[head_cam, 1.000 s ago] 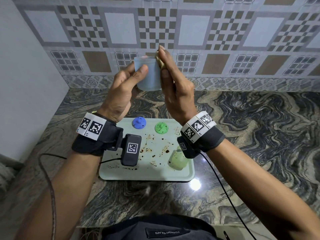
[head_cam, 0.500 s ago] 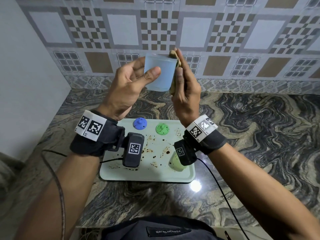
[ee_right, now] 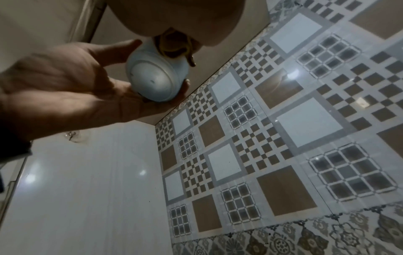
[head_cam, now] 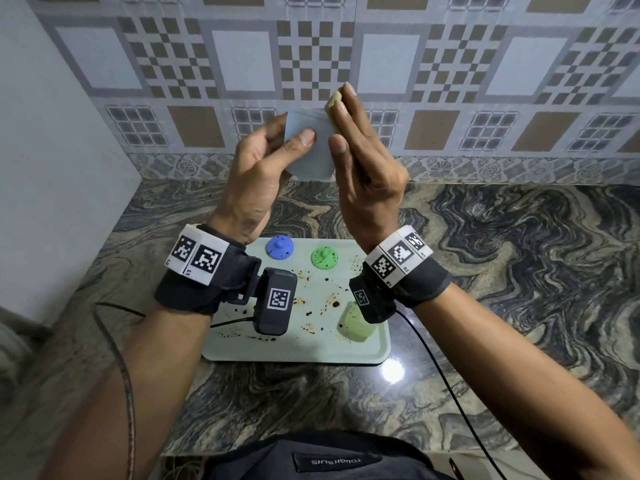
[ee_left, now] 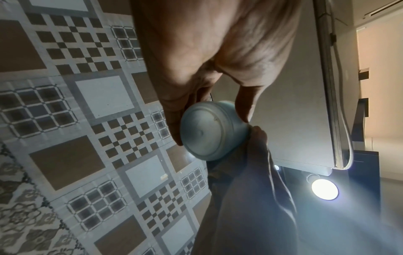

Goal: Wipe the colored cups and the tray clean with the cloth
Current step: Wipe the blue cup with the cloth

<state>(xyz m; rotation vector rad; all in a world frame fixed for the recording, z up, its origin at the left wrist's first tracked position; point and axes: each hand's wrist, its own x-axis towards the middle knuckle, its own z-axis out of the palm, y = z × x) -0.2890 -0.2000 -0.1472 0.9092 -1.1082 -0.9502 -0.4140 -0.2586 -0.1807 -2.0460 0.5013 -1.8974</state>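
Observation:
My left hand grips a pale blue cup in the air above the counter, thumb on the near side and fingers behind. My right hand holds a yellowish cloth against the cup's right side, its thumb on the cup wall. The left wrist view shows the cup's base between my left fingers. In the right wrist view the bunched cloth lies against the cup. Below, a pale green tray carries brown stains and a light green cup, partly hidden by my right wrist camera.
A blue lid and a green lid sit at the tray's far edge. The tray stands on a marbled counter, against a tiled wall. A plain wall closes the left side. Cables trail from both wrists.
The cup has shifted slightly left and tilted in my left hand. My right hand has slid the cloth up along the cup's side, so its fingertips stand higher.

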